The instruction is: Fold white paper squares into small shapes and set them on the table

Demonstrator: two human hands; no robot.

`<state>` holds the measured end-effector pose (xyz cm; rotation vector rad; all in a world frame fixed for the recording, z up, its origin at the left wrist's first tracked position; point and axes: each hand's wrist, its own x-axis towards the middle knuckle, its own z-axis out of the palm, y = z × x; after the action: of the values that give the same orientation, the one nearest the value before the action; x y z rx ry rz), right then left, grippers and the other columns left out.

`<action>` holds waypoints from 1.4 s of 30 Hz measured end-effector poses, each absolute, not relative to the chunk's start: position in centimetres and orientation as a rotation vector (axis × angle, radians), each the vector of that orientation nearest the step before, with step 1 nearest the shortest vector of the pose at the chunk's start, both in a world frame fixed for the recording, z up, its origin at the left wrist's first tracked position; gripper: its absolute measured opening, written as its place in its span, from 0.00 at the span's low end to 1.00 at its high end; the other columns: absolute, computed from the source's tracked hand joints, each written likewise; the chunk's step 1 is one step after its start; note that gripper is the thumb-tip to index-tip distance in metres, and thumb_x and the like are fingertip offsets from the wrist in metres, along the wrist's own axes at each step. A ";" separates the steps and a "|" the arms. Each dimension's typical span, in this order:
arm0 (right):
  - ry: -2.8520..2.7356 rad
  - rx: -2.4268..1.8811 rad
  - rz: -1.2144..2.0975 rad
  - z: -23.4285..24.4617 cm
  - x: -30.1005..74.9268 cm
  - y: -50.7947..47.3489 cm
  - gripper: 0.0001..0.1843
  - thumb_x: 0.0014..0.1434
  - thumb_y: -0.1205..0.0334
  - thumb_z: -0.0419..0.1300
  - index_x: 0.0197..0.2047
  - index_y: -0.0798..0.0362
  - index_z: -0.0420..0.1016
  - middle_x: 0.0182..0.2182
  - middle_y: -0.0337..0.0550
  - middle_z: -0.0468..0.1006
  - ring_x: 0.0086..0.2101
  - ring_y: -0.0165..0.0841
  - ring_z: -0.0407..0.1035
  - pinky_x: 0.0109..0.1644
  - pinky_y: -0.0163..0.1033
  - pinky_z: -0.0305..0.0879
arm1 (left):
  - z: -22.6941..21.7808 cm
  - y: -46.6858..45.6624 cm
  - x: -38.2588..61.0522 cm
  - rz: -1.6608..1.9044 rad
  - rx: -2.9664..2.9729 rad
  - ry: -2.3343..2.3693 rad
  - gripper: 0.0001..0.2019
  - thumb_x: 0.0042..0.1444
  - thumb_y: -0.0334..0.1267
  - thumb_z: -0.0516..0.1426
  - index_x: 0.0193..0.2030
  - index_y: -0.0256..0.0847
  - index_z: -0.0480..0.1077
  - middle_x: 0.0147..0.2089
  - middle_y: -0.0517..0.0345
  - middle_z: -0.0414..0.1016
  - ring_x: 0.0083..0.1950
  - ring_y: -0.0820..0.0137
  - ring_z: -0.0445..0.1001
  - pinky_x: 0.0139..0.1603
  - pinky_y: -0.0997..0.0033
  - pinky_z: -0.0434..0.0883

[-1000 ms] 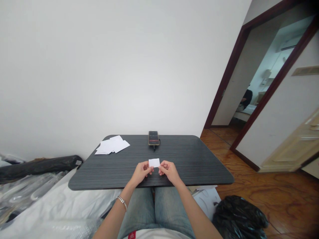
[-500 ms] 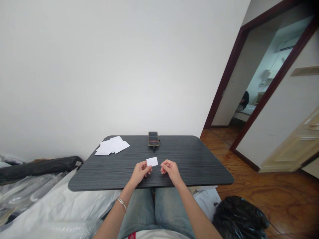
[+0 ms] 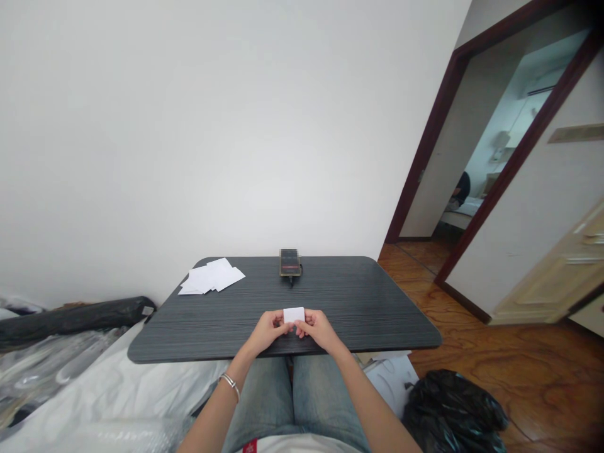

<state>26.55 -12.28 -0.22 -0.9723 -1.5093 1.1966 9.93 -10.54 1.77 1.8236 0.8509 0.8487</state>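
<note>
Dark, streaked tabletop (image 3: 363, 305) spreads before me; near its front edge, my left hand (image 3: 268, 330) and right hand (image 3: 321, 328) pinch 1 small white card (image 3: 294, 314) by opposite sides, holding it between them.

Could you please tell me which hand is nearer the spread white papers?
Left: the left hand is to the right of the white papers, lower in view; the right hand is farther right.

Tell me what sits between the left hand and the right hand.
A small white piece, held by the left hand and right hand above the dark tabletop. It shows in the head view.
</note>
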 end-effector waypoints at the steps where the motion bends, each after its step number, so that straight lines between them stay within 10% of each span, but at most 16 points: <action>1: -1.511 -0.969 1.203 -0.2 26.5 -12.3 0.14 0.48 0.54 0.58 0.29 0.58 0.70 0.18 0.38 0.71 0.18 0.26 0.64 0.23 0.31 0.62 | 1.8 -10.5 9.9 0.848 1.833 0.848 0.12 0.48 0.41 0.55 0.31 0.32 0.71 0.23 0.57 0.71 0.23 0.75 0.65 0.24 0.78 0.61; 42: -1.330 -1.045 1.081 0.0 26.6 -12.4 0.13 0.47 0.54 0.59 0.23 0.56 0.65 0.14 0.34 0.69 0.14 0.25 0.63 0.20 0.30 0.62 | 1.3 -10.2 9.7 0.979 1.699 0.946 0.14 0.49 0.46 0.54 0.23 0.36 0.64 0.21 0.59 0.69 0.21 0.76 0.64 0.19 0.80 0.57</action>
<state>26.57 -12.38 0.01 -1.0448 -1.3303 1.0808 9.68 -10.20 1.31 1.6987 0.9459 0.9793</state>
